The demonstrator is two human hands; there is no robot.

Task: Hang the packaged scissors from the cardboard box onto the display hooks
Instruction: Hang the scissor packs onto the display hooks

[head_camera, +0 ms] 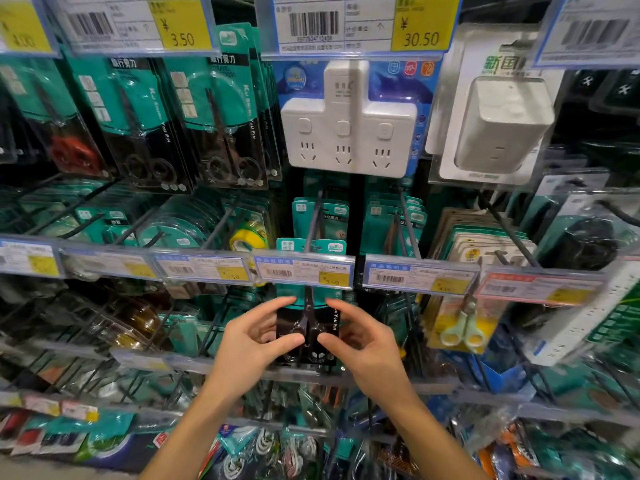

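— How do you reckon that scissors pack [309, 320] handles?

— Light, I'd judge: a flat card with a clear blister over black scissors. The card looks stiff enough to keep its shape, but the plastic front is probably slick, and the hang hole at the top is the weak part, likely to tear if it is forced.

— So where should one take hold?

— By the side edges of the lower half, which is where the hands are. The left hand [258, 336] pinches the pack's left edge, forefinger up along the side and thumb on the front near the handles. The right hand [358, 336] mirrors it on the right edge. Both sets of fingers are curled in and closed on the pack, holding nothing else.

— And where is the pack relative to that grip?

— Upright between the two hands, rising above them. Its top passes behind the price label rail [304, 271] at the front edge of the middle row, and the teal header shows again above that rail, right at the display hook [313, 223].

— Is the hole on the hook?

— I cannot tell; the rail hides it. More teal packs hang further back on the same hook.
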